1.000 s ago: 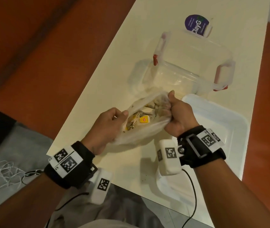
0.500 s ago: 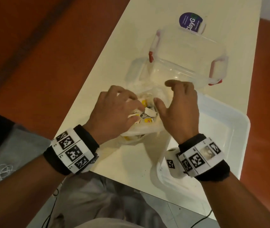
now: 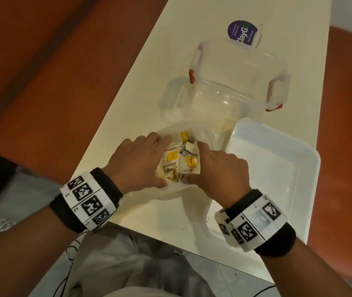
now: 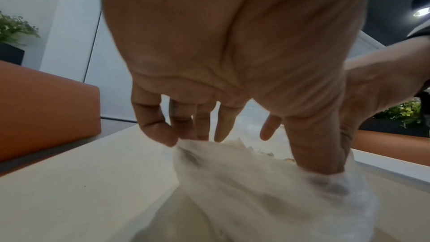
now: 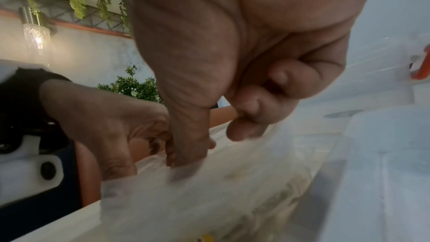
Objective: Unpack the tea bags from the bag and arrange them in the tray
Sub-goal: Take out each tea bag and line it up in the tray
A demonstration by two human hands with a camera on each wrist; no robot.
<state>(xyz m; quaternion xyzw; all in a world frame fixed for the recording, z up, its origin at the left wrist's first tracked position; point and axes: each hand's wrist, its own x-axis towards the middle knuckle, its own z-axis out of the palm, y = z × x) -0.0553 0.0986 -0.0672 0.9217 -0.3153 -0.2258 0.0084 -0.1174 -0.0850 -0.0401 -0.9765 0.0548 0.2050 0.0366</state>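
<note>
A clear plastic bag (image 3: 170,195) lies on the cream table, its mouth spread wide. Inside is a heap of tea bags (image 3: 179,161) with yellow tags and strings. My left hand (image 3: 145,161) holds the bag's left rim, fingers over the far edge and thumb at the near edge. My right hand (image 3: 211,166) holds the right rim the same way. The left wrist view shows the left hand (image 4: 232,135) with thumb sunk into the bag (image 4: 256,187). The right wrist view shows the right hand (image 5: 209,146) with thumb down on the bag (image 5: 209,201). The white tray (image 3: 277,168) sits just right of the bag.
A clear lidless container (image 3: 235,86) with red latches stands beyond the bag. A purple round label (image 3: 242,34) lies behind it. Orange benches flank the narrow table on both sides. The table's near edge runs under my wrists.
Both hands turned palm-down and moved from pulling the bag's mouth apart to holding its rim low around the heap. More tea bags are exposed now.
</note>
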